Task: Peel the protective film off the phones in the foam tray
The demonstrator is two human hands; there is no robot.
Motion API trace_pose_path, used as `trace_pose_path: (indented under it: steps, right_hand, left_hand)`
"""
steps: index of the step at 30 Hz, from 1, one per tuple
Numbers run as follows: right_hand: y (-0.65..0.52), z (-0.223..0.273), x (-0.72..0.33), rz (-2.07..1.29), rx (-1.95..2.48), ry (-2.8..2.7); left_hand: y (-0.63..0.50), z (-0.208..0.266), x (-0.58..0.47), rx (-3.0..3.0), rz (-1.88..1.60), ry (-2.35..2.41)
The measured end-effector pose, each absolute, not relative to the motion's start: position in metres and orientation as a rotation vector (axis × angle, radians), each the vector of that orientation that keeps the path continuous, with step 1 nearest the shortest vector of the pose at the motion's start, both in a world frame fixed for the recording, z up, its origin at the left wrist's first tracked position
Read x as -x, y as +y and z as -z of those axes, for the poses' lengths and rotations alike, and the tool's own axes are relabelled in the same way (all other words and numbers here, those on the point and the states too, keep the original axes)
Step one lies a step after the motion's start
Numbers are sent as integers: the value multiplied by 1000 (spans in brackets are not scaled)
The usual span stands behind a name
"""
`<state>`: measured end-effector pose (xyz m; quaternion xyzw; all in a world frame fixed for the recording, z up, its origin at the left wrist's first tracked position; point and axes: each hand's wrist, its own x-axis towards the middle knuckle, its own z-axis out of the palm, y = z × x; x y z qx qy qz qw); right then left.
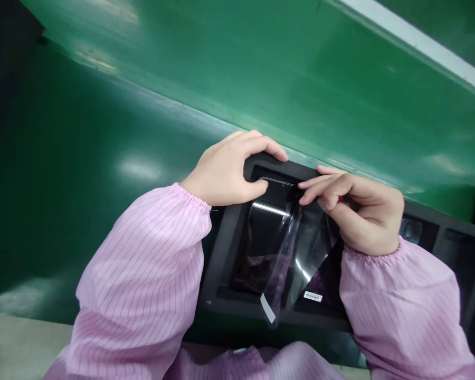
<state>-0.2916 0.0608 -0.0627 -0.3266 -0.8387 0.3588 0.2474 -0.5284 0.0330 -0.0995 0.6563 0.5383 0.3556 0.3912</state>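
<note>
A dark, glossy phone-like panel [261,232] lies in a recess of a black tray [217,264]. A clear film [275,285] with a white tab at its near end is partly lifted and folded over the panel's right side. My left hand [233,169] spans the tray's far rim, its fingers over the rim and the thumb touching the panel's top edge. My right hand [360,211] is closed, its thumb and fingers pinched at the film's upper end. A small red spot shows behind its fingers, too hidden to name.
The tray rests on a glossy green surface [142,132]. A white barcode label [312,296] sits right of the film. More dark compartments [459,253] of the tray extend to the right, partly behind my sleeve. A pale strip [419,42] crosses the upper right.
</note>
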Motion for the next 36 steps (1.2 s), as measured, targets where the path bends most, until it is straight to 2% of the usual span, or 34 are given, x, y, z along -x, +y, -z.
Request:
trace_pose_path:
  steps: [7,14,19,21,25,27,29,34,36]
  right_hand:
    - [57,59,296,-946,873,-2353]
    - [52,62,306,-663,833,-2561]
    - [47,55,311,-539,943,-2596]
    - [44,53,316,-664,912,-2537]
    - [41,58,328,-1179,847,-2265]
    - [42,59,331,-1318,894,-2175]
    - [42,55,328,-1339,972,-2175]
    - [39,40,316,-1154,1130,-2306]
    - [39,41,316,-1254,1060,-2273]
  left_hand:
    - [34,92,527,-1374,-965,1344]
    - [32,94,528,-1573,-965,1331]
    - [27,92,531,-1436,-927,1241]
    - [25,92,532,-1409,-943,1196]
    - [23,96,530,-1487,-946,1197]
    - [23,97,529,-1501,-945,1244]
    - [23,98,528,-1513,-935,1273]
    - [22,104,533,-1661,-897,1215]
    - [22,107,536,-1743,-890,1189]
